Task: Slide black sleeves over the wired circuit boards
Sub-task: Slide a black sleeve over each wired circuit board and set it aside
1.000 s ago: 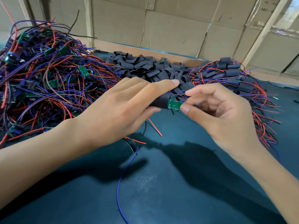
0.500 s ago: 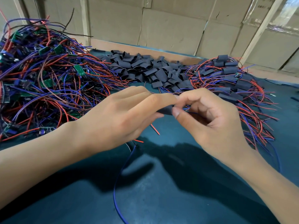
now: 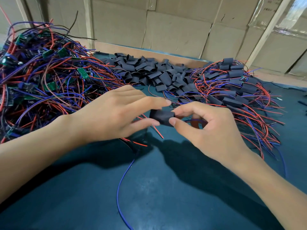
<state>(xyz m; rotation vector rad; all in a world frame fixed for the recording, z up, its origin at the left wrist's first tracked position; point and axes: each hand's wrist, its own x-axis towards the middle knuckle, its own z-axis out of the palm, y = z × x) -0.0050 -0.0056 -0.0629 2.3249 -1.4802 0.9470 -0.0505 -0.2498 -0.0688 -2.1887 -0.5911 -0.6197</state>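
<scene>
I see the right hand pinching the black sleeve by one end over the desk centre. The left hand brackets the other end with straight fingers, likely steadying it. The board inside is hidden, probably fully covered; its wires trail toward the near edge.

I see a matt black sleeve; glossy plastic-coated wires; smooth dark-teal table; dull brown cardboard boxes.

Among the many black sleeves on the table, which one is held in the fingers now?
The black sleeve pinched by the right hand, front centre; the others lie in heaps behind.
</scene>
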